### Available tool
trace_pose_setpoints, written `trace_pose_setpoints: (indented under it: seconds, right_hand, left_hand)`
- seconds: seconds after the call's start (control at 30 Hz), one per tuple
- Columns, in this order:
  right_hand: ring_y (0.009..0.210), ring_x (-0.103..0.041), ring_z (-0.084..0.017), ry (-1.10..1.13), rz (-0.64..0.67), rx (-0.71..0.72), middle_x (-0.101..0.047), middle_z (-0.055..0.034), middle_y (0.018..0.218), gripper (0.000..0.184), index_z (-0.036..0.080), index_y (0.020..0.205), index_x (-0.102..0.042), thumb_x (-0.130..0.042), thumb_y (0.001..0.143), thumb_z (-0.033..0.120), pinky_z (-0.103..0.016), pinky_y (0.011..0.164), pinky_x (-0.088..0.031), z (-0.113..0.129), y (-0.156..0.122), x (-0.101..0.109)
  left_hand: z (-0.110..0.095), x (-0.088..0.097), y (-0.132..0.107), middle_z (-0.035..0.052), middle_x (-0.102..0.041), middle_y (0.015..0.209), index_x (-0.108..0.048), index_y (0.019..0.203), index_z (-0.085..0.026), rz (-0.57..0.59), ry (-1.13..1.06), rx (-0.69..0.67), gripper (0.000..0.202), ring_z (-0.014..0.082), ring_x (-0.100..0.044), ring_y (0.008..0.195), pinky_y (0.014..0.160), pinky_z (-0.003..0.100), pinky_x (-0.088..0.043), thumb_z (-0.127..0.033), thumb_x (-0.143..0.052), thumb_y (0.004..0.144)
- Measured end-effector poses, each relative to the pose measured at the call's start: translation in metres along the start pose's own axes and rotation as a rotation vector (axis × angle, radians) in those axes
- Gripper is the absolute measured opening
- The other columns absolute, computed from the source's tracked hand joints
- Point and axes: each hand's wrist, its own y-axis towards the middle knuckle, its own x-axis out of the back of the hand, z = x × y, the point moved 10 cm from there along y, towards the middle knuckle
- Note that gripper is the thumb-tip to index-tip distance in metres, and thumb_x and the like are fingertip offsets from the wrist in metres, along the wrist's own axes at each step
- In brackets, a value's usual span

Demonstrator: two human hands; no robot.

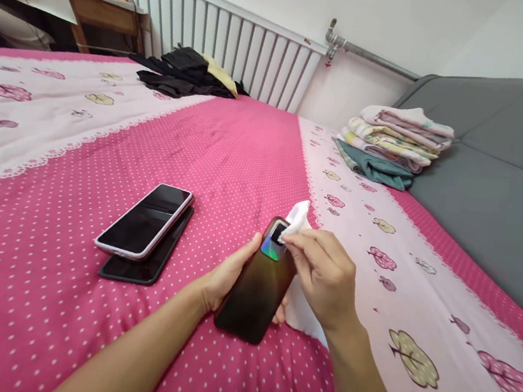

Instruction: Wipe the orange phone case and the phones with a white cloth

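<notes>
My left hand [230, 275] is wrapped round a smartphone [253, 294] in a dark case, its back turned up towards me. The thumb lies along the left edge, and fingertips show at the right edge. Between the fingers of my right hand [326, 272] a white cloth [298, 215] is pinched, touching the phone's camera area at the top. More of the white material hangs below that hand, beside the phone. To the left lie two more phones: a pale-rimmed phone [145, 219] rests askew on top of a black phone [167, 251], both with dark screens up.
A pink dotted bedspread [228, 153] lies beneath everything. Folded fabrics [394, 139] are stacked at the right by a grey headboard [498, 156]. Dark clothes [181, 73] lie at the far edge, before a white radiator [217, 23]. A desk [106, 15] stands at back left.
</notes>
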Motion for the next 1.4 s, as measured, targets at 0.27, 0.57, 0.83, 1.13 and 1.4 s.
trace_pose_setpoints:
  seconds: [0.27,0.57,0.83,1.13,1.4]
  right_hand:
    - [0.078,-0.063,-0.013,0.075,-0.059,-0.101,-0.068,-0.0025,0.084,0.010,0.018,0.092,-0.064,-0.060,0.083,0.014,-0.026,0.074,-0.050,0.001,0.001,0.004]
    - [0.072,-0.064,-0.014,0.042,0.013,-0.145,-0.068,-0.0020,0.079,0.011,0.019,0.083,-0.065,-0.056,0.083,0.014,-0.026,0.067,-0.051,-0.001,0.001,0.005]
    - [0.073,-0.064,-0.014,0.025,-0.097,-0.107,-0.068,-0.0020,0.078,0.012,0.020,0.083,-0.065,-0.055,0.083,0.012,-0.026,0.070,-0.051,0.008,0.002,0.010]
    - [0.064,-0.060,-0.013,0.055,0.021,-0.204,-0.067,-0.0010,0.074,0.010,0.019,0.078,-0.066,-0.057,0.079,0.014,-0.024,0.060,-0.049,-0.003,-0.002,0.002]
    - [0.073,-0.064,-0.014,0.087,-0.067,-0.180,-0.069,-0.0014,0.079,0.011,0.020,0.081,-0.067,-0.058,0.081,0.014,-0.027,0.069,-0.051,0.005,-0.002,0.005]
  left_hand:
    - [0.010,0.010,0.004,0.0172,-0.066,0.070,-0.066,0.084,-0.001,-0.064,0.059,0.024,0.092,0.0211,-0.063,0.064,0.070,0.032,-0.047,-0.078,-0.016,0.076]
    - [0.004,0.000,0.001,0.0173,-0.067,0.072,-0.066,0.085,-0.002,-0.025,0.044,-0.003,0.093,0.0221,-0.063,0.067,0.071,0.032,-0.047,-0.080,-0.015,0.075]
    - [0.013,0.000,0.000,0.0165,-0.067,0.068,-0.067,0.077,-0.004,-0.020,0.098,0.064,0.092,0.0209,-0.062,0.062,0.067,0.031,-0.047,-0.079,-0.014,0.076]
    - [0.003,-0.003,0.001,0.0159,-0.067,0.069,-0.066,0.082,-0.004,-0.002,0.041,-0.010,0.089,0.0198,-0.061,0.059,0.068,0.032,-0.047,-0.076,-0.014,0.078]
    - [0.011,-0.001,0.001,0.0146,-0.064,0.063,-0.067,0.081,-0.003,-0.035,0.055,0.048,0.090,0.0199,-0.059,0.055,0.065,0.033,-0.047,-0.076,-0.014,0.078]
